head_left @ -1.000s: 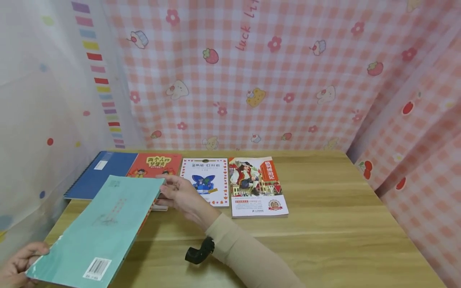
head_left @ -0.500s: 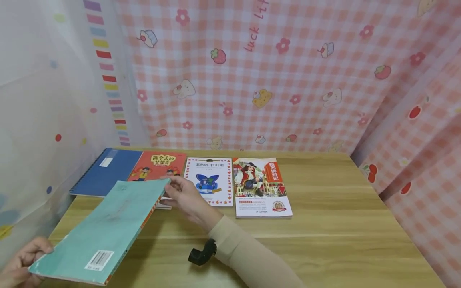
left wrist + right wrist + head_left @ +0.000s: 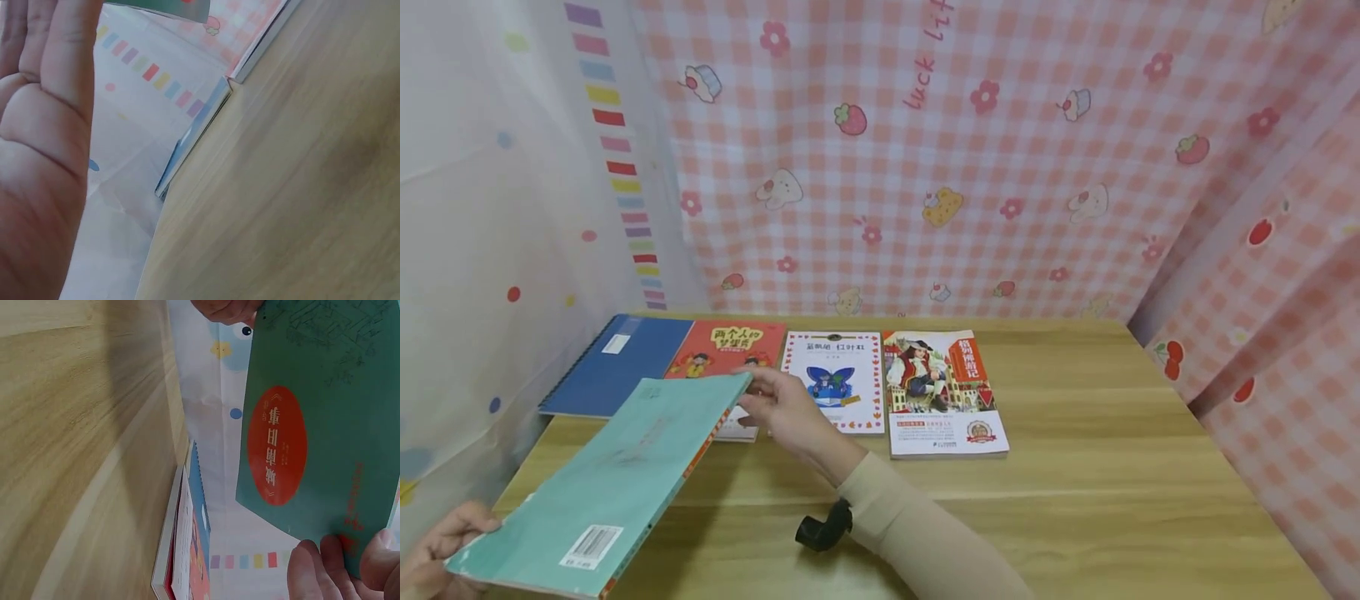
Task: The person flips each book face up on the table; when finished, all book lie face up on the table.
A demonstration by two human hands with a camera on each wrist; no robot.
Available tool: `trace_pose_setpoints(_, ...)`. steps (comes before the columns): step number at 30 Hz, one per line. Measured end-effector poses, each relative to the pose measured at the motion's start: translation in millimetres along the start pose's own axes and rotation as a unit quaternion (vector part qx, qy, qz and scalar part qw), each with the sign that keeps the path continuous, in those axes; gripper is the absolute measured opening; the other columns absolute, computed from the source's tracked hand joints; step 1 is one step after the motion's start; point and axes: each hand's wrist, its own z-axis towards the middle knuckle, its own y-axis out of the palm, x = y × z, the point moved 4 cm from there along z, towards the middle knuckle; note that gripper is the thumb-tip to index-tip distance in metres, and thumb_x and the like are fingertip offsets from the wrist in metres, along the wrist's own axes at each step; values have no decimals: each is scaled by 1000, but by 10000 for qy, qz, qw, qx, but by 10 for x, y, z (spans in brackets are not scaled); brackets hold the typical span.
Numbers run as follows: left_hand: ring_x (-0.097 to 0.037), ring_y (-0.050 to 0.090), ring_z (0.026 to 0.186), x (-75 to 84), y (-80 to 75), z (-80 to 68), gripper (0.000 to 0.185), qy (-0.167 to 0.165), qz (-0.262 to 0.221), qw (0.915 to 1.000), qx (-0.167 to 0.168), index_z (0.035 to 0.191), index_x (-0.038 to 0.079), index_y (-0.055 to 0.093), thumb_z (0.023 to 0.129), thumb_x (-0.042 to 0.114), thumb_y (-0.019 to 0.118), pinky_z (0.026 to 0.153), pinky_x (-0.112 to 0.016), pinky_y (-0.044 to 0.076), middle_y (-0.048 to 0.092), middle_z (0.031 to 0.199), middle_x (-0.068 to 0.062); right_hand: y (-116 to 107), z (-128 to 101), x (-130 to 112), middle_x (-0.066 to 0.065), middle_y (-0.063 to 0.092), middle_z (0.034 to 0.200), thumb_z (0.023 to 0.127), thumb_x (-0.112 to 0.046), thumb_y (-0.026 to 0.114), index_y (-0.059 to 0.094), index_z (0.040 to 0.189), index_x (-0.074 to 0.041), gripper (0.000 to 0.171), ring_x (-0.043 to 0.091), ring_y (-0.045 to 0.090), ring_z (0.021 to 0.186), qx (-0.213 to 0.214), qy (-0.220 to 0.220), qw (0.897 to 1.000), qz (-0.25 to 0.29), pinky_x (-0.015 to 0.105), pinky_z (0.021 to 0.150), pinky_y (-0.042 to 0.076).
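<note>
A thin teal book [image 3: 617,475] is held tilted above the front left of the table, its back cover with a barcode facing up. My left hand [image 3: 456,546] pinches its near left corner. At the far right corner, my right hand [image 3: 790,412] grips it between thumb and fingers. The underside, a green cover with a red oval [image 3: 277,445], shows in the right wrist view. Behind it lies a red book [image 3: 727,342], partly covered in the head view, beside a blue spiral notebook [image 3: 625,358]. In the left wrist view the left palm [image 3: 44,156] shows at the edge.
Right of the red book, a white book with a blue butterfly [image 3: 833,387] and a book with a costumed figure [image 3: 946,400] lie in the same row. The wooden table [image 3: 1112,483] ends at a checked curtain [image 3: 887,167]. A black wrist mount [image 3: 825,527] sticks out below the right sleeve.
Both hands keep hold of the teal book, which has tilted to a flatter slant, more of its orange spine showing. The other books have stayed in place; the head view has shifted slightly.
</note>
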Motion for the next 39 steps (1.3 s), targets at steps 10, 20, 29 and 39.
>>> trace_pose_setpoints(10,-37,63,120,8,13,43,44,293,238,9985,408,141,-6,42,109,16,21,100,-44,52,61,130,-27,-12,-5,-7,7,72,112,100,-2,61,65,131,-6,32,14,69,98,312,-50,9992,-263,31,82,60)
trace_pose_setpoints(20,-36,63,113,-7,-59,24,46,109,-234,9990,367,147,-2,41,111,11,16,94,-35,55,60,130,-29,-32,-16,-28,8,70,95,98,-5,65,66,116,1,19,13,70,81,620,-195,9973,-331,32,76,61)
trace_pose_setpoints(29,-36,59,122,-7,-76,-68,46,-182,-244,9987,413,146,-3,40,110,0,12,111,-48,43,55,138,-29,-31,-25,-27,7,69,87,96,-8,68,65,100,1,11,9,67,71,761,-255,9955,-509,35,73,61)
trace_pose_setpoints(39,-24,62,106,-14,10,-71,44,-367,962,9908,881,142,1,42,110,3,12,82,-38,49,61,136,-21,-53,-8,-13,20,68,92,97,-11,67,64,102,4,16,6,65,68,850,-338,9939,-624,38,75,62)
